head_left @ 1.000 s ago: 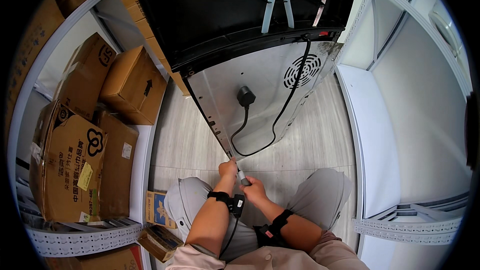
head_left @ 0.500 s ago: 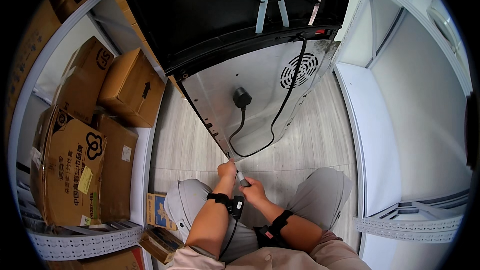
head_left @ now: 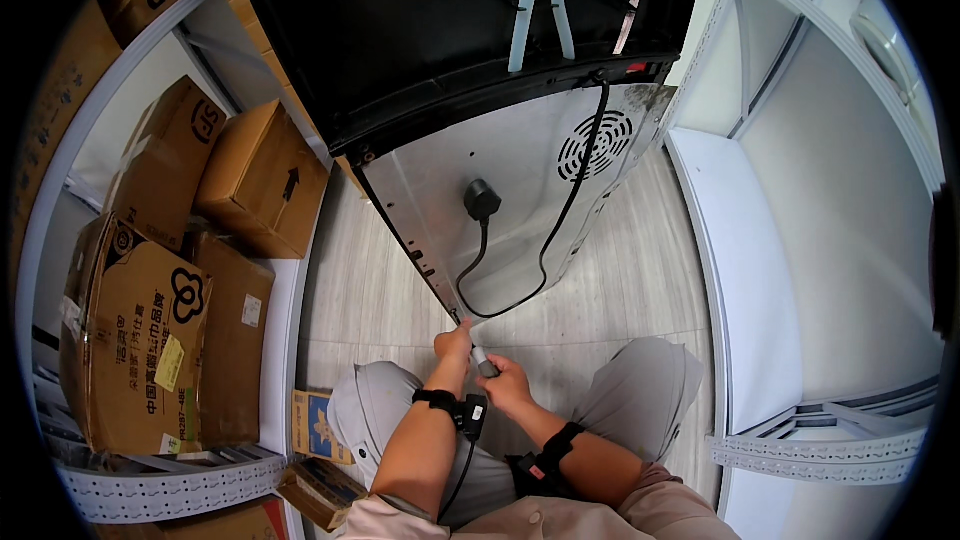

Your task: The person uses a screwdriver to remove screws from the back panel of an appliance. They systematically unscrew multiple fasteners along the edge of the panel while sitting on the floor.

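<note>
My right hand (head_left: pixel 508 386) is wrapped around the grey handle of what looks like a screwdriver (head_left: pixel 484 363). Its tip end points up and left, toward the bottom corner of a bare metal back panel (head_left: pixel 415 175). At that corner is my left hand (head_left: pixel 453 343), closed, with a fingertip against the panel's lower edge; what it pinches is hidden. The metal panel belongs to a tall black appliance (head_left: pixel 420 30). A black power cord (head_left: pixel 553 240) loops down the panel, and its plug (head_left: pixel 482 200) rests against the metal.
Cardboard boxes (head_left: pixel 145 340) fill a metal shelf (head_left: pixel 170 490) on the left. To the right stands another white shelf (head_left: pixel 740 260). My knees (head_left: pixel 645 390) flank my forearms above the pale wood-look floor (head_left: pixel 600 290). Small boxes (head_left: pixel 325 425) lie beside my left knee.
My left hand has turned slightly at the panel corner. The right hand keeps its hold on the screwdriver, nearly in the same place. The view has shifted a little.
</note>
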The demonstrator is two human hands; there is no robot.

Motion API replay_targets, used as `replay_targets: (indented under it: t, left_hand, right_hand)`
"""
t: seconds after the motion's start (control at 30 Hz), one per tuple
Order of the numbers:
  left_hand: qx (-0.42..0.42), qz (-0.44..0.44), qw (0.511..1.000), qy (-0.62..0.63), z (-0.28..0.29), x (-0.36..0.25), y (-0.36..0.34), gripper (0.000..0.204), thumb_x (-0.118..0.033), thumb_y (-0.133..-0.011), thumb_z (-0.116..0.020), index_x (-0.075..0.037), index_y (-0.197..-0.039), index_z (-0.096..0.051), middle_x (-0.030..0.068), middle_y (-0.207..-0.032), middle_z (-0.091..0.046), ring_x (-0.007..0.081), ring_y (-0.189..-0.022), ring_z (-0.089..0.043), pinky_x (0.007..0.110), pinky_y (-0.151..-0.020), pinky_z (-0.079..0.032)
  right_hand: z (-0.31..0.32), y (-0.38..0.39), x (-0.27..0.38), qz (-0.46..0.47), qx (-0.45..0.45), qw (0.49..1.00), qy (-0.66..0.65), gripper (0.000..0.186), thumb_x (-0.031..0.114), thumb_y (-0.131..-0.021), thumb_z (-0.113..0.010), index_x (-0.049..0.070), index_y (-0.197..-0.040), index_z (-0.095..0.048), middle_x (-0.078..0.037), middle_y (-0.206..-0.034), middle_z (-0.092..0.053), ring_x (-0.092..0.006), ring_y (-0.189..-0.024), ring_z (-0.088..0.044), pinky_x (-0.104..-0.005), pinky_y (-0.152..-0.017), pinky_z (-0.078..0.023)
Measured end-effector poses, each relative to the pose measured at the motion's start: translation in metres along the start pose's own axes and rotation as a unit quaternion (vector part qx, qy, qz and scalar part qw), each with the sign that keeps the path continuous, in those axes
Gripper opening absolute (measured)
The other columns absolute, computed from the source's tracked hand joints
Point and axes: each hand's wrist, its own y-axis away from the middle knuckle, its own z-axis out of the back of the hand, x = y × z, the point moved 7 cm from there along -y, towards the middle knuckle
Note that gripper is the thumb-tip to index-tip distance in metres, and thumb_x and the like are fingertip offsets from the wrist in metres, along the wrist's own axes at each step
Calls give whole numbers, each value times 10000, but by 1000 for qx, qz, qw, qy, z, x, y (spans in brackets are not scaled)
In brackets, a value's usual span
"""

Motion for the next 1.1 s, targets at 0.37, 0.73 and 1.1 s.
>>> replay_targets:
  t: [0.37, 0.73, 1.1]
  left_hand:
    - [29, -117, 989, -85, -7, 0, -15, 389, -315, -947, -523, -55, -755, -739, 172, -773, -691, 305, -771, -664, 404, -700, -485]
    - [1, -55, 998, -44, 6, -9, 5, 460, -360, -884, -621, 69, -728, -674, 192, -689, -660, 294, -663, -650, 426, -622, -473]
    - [-24, -161, 986, -32, -4, 3, -27, 376, -285, -870, -626, 88, -849, -673, 231, -727, -666, 360, -724, -659, 430, -684, -490]
  right_hand:
    - [-7, 7, 8, -128, 63, 990, 12, 331, 123, -779, -681, 8, -1068, -569, -70, -797, -592, -149, -631, -560, -303, -522, -442]
    - [-1, 5, 3, -107, 8, 994, 16, 307, 83, -789, -693, 24, -1059, -560, -59, -769, -581, -128, -609, -541, -285, -477, -403]
    - [-5, -2, -10, -73, 25, 995, 58, 420, 156, -685, -737, 9, -1039, -565, -108, -748, -630, -202, -599, -607, -333, -556, -473]
